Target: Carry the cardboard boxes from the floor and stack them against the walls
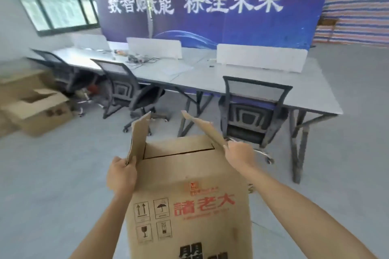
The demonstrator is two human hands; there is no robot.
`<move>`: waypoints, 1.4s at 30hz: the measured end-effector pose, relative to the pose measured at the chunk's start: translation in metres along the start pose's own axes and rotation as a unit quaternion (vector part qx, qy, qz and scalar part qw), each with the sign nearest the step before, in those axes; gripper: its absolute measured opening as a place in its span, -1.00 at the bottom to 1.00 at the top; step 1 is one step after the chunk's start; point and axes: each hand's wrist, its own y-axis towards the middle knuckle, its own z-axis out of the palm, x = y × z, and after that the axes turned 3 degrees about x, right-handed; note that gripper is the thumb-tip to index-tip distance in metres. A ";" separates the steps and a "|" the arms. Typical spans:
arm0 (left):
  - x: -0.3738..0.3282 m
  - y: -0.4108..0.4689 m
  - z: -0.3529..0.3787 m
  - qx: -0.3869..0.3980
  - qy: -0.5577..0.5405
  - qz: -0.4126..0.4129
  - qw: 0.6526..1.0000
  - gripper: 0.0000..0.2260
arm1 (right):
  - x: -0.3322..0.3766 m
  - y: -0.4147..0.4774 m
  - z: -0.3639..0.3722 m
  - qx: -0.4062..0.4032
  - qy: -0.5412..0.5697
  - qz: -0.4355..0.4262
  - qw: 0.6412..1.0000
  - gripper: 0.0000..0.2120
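A brown cardboard box [189,202] with red and black printing fills the lower middle of the head view, held up in front of me above the grey floor. My left hand [122,174] grips its left edge at the base of a raised flap. My right hand [239,153] grips the base of the right flap, which sticks up and to the left. Both flaps stand open at the box's far end. Other cardboard boxes [40,109] lie stacked against the left wall, one with its top open.
A long grey desk [248,82] with white dividers and cables runs across the room ahead. Three mesh office chairs [252,111] stand at it. A blue banner [210,6] covers the back wall, with windows to its left. Grey floor [63,174] lies between me and the stacked boxes.
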 end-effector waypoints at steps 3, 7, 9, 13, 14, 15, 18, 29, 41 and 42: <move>0.048 -0.012 -0.083 -0.095 -0.028 -0.036 0.994 -0.63 | 0.076 -0.011 0.000 -0.026 0.011 -0.096 0.995 -0.66; 0.100 -0.034 -0.178 -0.217 -0.047 -0.103 0.969 -0.63 | 0.173 -0.039 0.011 -0.027 0.020 -0.209 0.977 -0.64; 0.124 -0.050 -0.214 -0.270 -0.047 -0.120 0.954 -0.63 | 0.216 -0.054 0.017 -0.031 0.036 -0.258 0.965 -0.65; 0.162 -0.079 -0.263 -0.353 -0.051 -0.162 0.920 -0.65 | 0.276 -0.077 0.032 -0.023 0.057 -0.337 0.939 -0.65; 0.167 -0.086 -0.272 -0.373 -0.052 -0.171 0.910 -0.65 | 0.289 -0.082 0.036 -0.019 0.062 -0.358 0.932 -0.65; 0.173 -0.092 -0.279 -0.391 -0.047 -0.176 0.902 -0.65 | 0.301 -0.086 0.040 -0.014 0.069 -0.375 0.924 -0.66; 0.187 -0.107 -0.295 -0.427 -0.028 -0.195 0.882 -0.64 | 0.331 -0.092 0.051 0.005 0.081 -0.414 0.906 -0.66; 0.223 -0.118 -0.309 -0.490 0.043 -0.288 0.821 -0.60 | 0.405 -0.091 0.088 0.073 0.058 -0.541 0.836 -0.66; 0.305 -0.072 -0.382 -0.525 0.053 -0.331 0.782 -0.57 | 0.545 -0.108 0.123 0.088 0.069 -0.608 0.786 -0.71; 0.315 -0.065 -0.393 -0.524 0.048 -0.333 0.783 -0.57 | 0.562 -0.111 0.128 0.086 0.062 -0.607 0.788 -0.71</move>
